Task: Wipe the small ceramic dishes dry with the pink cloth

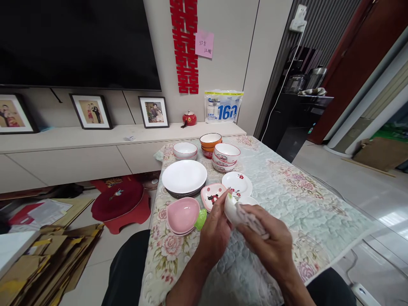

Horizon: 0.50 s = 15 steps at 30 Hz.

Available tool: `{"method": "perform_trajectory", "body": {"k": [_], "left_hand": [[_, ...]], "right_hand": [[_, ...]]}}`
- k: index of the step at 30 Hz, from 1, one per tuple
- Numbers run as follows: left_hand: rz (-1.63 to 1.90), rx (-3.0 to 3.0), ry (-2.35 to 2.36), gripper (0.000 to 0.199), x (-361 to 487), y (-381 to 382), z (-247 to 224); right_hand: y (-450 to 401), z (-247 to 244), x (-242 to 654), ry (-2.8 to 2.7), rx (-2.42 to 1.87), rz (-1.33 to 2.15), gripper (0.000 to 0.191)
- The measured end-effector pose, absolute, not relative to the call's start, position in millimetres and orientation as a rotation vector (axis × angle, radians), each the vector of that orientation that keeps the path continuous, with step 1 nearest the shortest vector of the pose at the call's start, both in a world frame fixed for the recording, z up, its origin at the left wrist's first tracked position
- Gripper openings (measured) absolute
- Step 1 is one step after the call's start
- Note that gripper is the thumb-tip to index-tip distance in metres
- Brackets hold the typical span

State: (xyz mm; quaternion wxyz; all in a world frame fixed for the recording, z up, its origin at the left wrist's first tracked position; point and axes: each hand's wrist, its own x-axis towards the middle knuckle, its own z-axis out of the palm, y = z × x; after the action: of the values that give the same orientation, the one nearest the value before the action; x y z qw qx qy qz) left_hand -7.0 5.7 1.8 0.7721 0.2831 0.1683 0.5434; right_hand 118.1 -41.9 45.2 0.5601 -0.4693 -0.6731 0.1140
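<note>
My left hand [216, 231] is closed on a small white dish [231, 208] with a touch of green at its rim, tilted up above the table. Against that dish my right hand [270, 240] presses a crumpled whitish cloth [254, 224], blurred, held between thumb and fingers. Just beyond my hands lie a pink square dish with a cat picture [208, 192], a white plate with red flowers [239, 182] and another white plate [251, 200], partly hidden. To the left are a pink bowl with a green leaf handle [183, 214] and a stack of large white plates [184, 176].
Bowls stand at the table's back: white [185, 149], orange [211, 140] and stacked red-rimmed ones [226, 154]. A quilted floral cloth [287, 204] covers the table. Left on the floor are a red stool [119, 199] and flattened cardboard [60, 259].
</note>
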Motion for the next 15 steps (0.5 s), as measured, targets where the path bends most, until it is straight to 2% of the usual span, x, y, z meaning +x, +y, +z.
{"method": "perform_trajectory", "body": {"k": [6, 12, 15], "left_hand": [[1.076, 0.728, 0.330, 0.038, -5, 2, 4], [0.964, 0.757, 0.273, 0.048, -8, -2, 8], [0.961, 0.726, 0.310, 0.050, -9, -2, 7]], "right_hand": [[-37, 48, 150, -0.995, -0.987, 0.772, 0.034], [-24, 38, 156, -0.868, -0.996, 0.842, 0.040], [-21, 32, 157, -0.942, -1.067, 0.725, 0.036]]}}
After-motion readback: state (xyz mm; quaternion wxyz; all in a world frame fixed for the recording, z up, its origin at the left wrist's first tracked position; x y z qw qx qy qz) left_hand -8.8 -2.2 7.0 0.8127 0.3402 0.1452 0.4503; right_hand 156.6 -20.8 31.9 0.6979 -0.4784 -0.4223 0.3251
